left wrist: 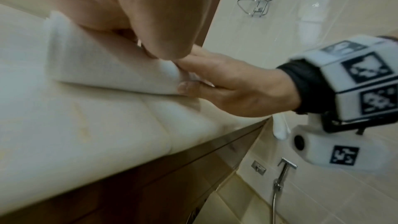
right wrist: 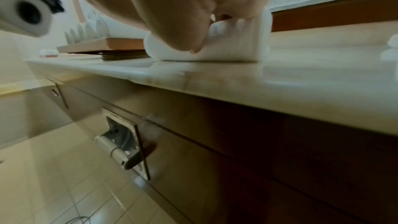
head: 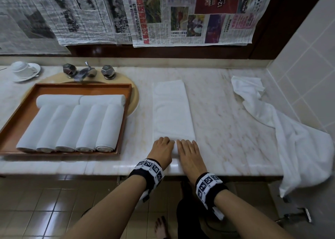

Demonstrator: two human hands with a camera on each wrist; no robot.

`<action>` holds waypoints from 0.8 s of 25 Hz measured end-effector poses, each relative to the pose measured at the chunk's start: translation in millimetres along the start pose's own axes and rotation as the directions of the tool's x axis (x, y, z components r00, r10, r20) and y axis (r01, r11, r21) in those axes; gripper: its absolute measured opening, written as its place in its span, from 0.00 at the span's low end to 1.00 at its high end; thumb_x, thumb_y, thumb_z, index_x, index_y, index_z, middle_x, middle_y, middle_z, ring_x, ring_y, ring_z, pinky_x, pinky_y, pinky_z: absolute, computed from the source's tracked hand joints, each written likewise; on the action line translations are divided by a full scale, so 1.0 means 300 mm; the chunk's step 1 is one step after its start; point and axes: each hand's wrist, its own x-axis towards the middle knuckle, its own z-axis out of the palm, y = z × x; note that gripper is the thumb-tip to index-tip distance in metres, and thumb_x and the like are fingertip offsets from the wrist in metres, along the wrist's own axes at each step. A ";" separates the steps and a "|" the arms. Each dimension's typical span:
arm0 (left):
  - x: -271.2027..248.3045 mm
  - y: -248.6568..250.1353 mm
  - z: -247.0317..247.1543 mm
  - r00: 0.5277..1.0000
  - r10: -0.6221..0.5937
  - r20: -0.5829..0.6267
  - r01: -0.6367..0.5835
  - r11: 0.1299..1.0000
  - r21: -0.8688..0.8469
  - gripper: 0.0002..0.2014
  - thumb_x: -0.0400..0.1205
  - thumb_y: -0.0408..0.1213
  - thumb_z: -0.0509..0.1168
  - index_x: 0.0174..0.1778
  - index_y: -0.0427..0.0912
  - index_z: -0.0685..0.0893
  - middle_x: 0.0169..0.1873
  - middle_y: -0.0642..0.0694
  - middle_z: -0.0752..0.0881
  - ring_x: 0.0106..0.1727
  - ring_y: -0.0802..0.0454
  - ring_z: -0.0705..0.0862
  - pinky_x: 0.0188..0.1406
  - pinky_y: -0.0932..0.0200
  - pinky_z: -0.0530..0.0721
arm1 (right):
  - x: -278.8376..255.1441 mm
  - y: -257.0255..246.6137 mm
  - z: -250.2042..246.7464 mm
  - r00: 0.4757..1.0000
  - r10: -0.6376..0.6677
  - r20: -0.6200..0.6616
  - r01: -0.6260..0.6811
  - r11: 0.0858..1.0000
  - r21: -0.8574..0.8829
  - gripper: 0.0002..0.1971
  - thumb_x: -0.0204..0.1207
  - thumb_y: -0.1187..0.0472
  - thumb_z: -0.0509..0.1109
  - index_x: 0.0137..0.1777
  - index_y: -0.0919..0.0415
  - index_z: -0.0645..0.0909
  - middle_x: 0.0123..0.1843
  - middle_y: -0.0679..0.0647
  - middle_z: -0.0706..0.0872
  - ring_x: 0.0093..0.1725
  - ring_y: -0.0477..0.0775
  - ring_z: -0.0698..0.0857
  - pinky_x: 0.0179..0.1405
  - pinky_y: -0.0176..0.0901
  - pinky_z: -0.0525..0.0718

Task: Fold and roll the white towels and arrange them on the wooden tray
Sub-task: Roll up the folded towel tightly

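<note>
A white towel (head: pixel 172 109), folded into a long strip, lies on the marble counter (head: pixel 226 129) with its near end rolled up. My left hand (head: pixel 162 145) and right hand (head: pixel 186 147) sit side by side on that roll (left wrist: pixel 107 71), fingers curled over it. In the left wrist view the right hand (left wrist: pixel 226 88) pinches the roll's end between thumb and fingers. The wooden tray (head: pixel 21 119) at the left holds several rolled white towels (head: pixel 72 128). The roll (right wrist: pixel 232 48) also shows under my right hand (right wrist: pixel 172 14).
A loose white towel (head: pixel 290 139) lies at the right and hangs over the counter's front edge. The tray rests over a sink (head: pixel 135 97) with a faucet (head: pixel 85 72) behind it. An upturned cup on a saucer (head: pixel 23 70) stands far left. A tiled wall closes the right side.
</note>
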 end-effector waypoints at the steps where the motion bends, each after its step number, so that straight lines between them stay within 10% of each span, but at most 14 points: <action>1: -0.003 0.008 0.002 1.000 -0.017 -0.026 0.016 1.000 -0.024 0.25 0.74 0.23 0.59 0.70 0.38 0.76 0.65 0.41 0.75 0.65 0.42 0.72 0.69 0.55 0.68 | 0.017 0.013 -0.008 1.000 -0.006 -0.012 0.007 1.000 0.007 0.30 0.66 0.65 0.72 0.71 0.67 0.73 0.62 0.61 0.82 0.61 0.63 0.82 0.71 0.60 0.76; 5: -0.071 0.017 0.058 0.992 0.040 -0.120 -0.042 0.999 -0.009 0.35 0.59 0.22 0.73 0.66 0.32 0.80 0.60 0.35 0.80 0.62 0.37 0.77 0.66 0.48 0.79 | 0.071 0.032 -0.049 0.999 -0.035 -0.010 0.036 0.991 0.127 0.23 0.74 0.62 0.49 0.61 0.64 0.81 0.53 0.58 0.84 0.52 0.62 0.83 0.63 0.49 0.69; 10: -0.083 0.003 0.074 0.991 0.089 -0.103 -0.091 0.996 -0.021 0.33 0.60 0.26 0.70 0.65 0.30 0.79 0.58 0.34 0.80 0.59 0.38 0.74 0.64 0.45 0.81 | 0.052 0.027 -0.027 1.000 -0.006 -0.009 0.007 0.998 0.070 0.20 0.75 0.62 0.70 0.66 0.67 0.79 0.58 0.62 0.82 0.58 0.65 0.81 0.67 0.59 0.77; 15: -0.011 0.017 0.018 1.000 -0.022 -0.003 0.022 0.999 -0.043 0.30 0.72 0.28 0.59 0.74 0.37 0.73 0.66 0.40 0.76 0.69 0.41 0.71 0.76 0.55 0.58 | 0.015 0.031 -0.022 0.995 -0.076 -0.058 0.078 0.996 0.039 0.28 0.66 0.68 0.66 0.69 0.70 0.75 0.61 0.64 0.82 0.61 0.65 0.83 0.70 0.64 0.77; 20: -0.056 0.038 0.043 0.980 0.030 -0.194 -0.033 0.999 -0.014 0.31 0.66 0.23 0.68 0.69 0.31 0.77 0.62 0.35 0.79 0.64 0.39 0.75 0.70 0.48 0.75 | 0.088 0.046 -0.068 0.999 -0.021 0.040 0.013 0.983 0.182 0.26 0.68 0.74 0.62 0.67 0.62 0.77 0.61 0.57 0.81 0.62 0.61 0.78 0.71 0.49 0.65</action>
